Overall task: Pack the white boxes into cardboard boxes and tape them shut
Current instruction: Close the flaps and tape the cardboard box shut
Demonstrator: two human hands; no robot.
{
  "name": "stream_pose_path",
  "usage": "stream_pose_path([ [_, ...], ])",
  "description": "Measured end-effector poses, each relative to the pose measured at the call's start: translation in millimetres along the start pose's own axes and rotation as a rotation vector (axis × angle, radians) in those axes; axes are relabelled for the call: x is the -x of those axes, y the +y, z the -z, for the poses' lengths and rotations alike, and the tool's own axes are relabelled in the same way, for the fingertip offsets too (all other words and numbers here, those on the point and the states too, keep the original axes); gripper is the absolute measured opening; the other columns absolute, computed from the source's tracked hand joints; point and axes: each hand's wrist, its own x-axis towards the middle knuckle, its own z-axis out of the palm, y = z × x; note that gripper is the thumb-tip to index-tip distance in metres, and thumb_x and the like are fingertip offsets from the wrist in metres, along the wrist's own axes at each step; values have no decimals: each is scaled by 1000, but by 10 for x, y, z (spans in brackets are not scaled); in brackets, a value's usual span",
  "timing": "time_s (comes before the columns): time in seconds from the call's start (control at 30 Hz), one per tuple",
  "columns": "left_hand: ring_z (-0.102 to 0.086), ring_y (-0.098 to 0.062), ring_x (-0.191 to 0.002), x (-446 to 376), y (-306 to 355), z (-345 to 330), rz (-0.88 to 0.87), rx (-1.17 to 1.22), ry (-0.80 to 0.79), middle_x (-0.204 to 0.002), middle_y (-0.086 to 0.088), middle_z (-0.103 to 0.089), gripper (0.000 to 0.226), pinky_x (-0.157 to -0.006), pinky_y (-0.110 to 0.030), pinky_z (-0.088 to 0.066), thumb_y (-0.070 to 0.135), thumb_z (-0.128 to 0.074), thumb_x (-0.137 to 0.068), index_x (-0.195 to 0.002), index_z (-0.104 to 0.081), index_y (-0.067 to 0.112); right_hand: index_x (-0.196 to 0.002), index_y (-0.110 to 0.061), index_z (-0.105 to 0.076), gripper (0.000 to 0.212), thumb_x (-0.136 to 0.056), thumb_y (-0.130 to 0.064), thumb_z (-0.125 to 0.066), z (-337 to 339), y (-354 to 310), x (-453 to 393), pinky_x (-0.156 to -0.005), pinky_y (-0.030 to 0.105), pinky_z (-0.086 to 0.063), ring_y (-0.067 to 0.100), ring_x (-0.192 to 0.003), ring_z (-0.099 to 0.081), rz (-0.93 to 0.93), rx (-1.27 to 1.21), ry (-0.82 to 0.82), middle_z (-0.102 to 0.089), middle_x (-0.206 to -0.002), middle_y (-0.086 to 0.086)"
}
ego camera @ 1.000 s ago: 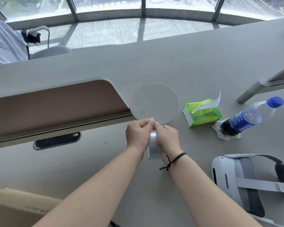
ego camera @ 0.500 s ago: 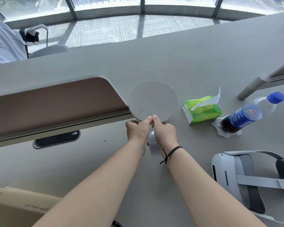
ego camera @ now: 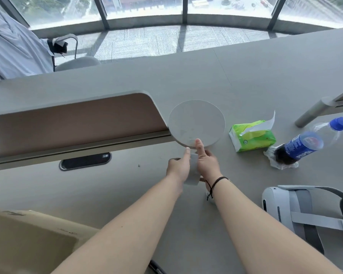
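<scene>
My left hand [ego camera: 177,168] and my right hand [ego camera: 207,164] are held together over the grey table [ego camera: 265,80]. Between them they hold a roll of clear tape [ego camera: 192,174]. The left hand grips the roll from the left, thumb pointing up. The right hand holds it from the right, with the index finger stretched out straight toward a round grey disc [ego camera: 196,121]. The corner of a brown cardboard box [ego camera: 28,240] shows at the lower left, apart from both hands. No white box is in view.
A raised desk divider [ego camera: 71,119] runs along the left, with a cable slot [ego camera: 85,161] below it. A green tissue pack [ego camera: 251,137] and a lying cola bottle [ego camera: 303,144] are to the right. A white headset [ego camera: 297,210] sits at the near right. A person's sleeve [ego camera: 10,48] is at far left.
Both hands have moved away from me toward the round disc, carrying the tape roll. The roll has turned from edge-on to showing its broad side. The right index finger now sticks out straight.
</scene>
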Motion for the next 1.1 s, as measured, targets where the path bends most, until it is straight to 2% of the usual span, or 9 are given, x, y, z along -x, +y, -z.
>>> stream_pose_path([
  [0.13,-57,-17,-101,153,-187,116,-108,-104,-54,-100,6,-62,41,-86,-30,-42,60,-51,-98,-98,-57,20,-104,-19,-60,70,-78,-83,-56,17,62,47,-96,52,-55,27,-101,-67,-74,18,-24,-68,-105,1],
  [0.27,-56,-16,-107,363,-276,311,-156,-169,-56,-109,6,-62,40,-89,-27,-39,56,-51,-99,-111,-59,19,-142,-16,-46,70,-92,-63,-58,31,263,193,-108,46,-45,24,-122,-53,-26,120,41,-56,-134,2],
  [0.33,-56,-14,-105,456,-330,434,-189,-187,-57,-107,8,-61,35,-87,-26,-39,53,-50,-101,-111,-59,20,-148,-16,-39,78,-89,-61,-63,47,331,336,-109,40,-42,25,-128,-52,-10,148,86,-53,-131,4],
  [0.43,-55,-11,-102,674,-377,625,-239,-170,-49,-99,16,-57,28,-88,-27,-42,49,-48,-103,-110,-54,24,-150,-15,-37,92,-78,-67,-63,45,451,542,-95,44,-49,27,-107,-61,-62,116,73,-59,-108,4],
  [0.57,-62,-21,-117,1005,-502,954,-274,-113,-35,-127,7,-61,47,-105,-41,-48,53,-52,-100,-132,-52,19,-136,-9,-52,50,-99,-43,-57,-117,554,971,-68,37,-49,27,-81,-65,-83,195,-59,-65,-93,7],
  [0.7,-63,-21,-117,1338,-739,1463,-346,-97,-4,-136,4,-58,42,-105,-39,-48,51,-59,-93,-130,-53,32,-110,-12,-64,25,-100,-34,-55,-541,761,1626,-73,38,-50,24,-75,-64,-21,293,-279,-70,-90,9],
  [0.87,-63,-6,-95,1660,-1003,2326,-469,-155,133,-134,12,-56,32,-99,-30,-47,37,-60,-99,-131,-57,35,-114,-19,-61,28,-99,-43,-57,-1112,935,2237,-79,41,-57,20,-78,-69,3,353,-416,-74,-97,9],
  [1.0,-60,-3,-71,1755,-1239,2982,-541,-181,235,-123,10,-63,28,-82,-13,-49,26,-60,-99,-127,-65,30,-123,-19,-56,38,-95,-44,-62,-1519,1081,2640,-70,30,-51,16,-82,-68,136,464,-399,-70,-97,3],
  [1.1,-66,-4,-77,1822,-1470,3399,-556,-205,271,-116,8,-69,25,-70,-5,-46,18,-60,-99,-122,-69,25,-132,-23,-46,47,-94,-45,-62,-1743,1158,2879,-71,30,-45,11,-90,-62,285,640,-289,-61,-102,-9],
])
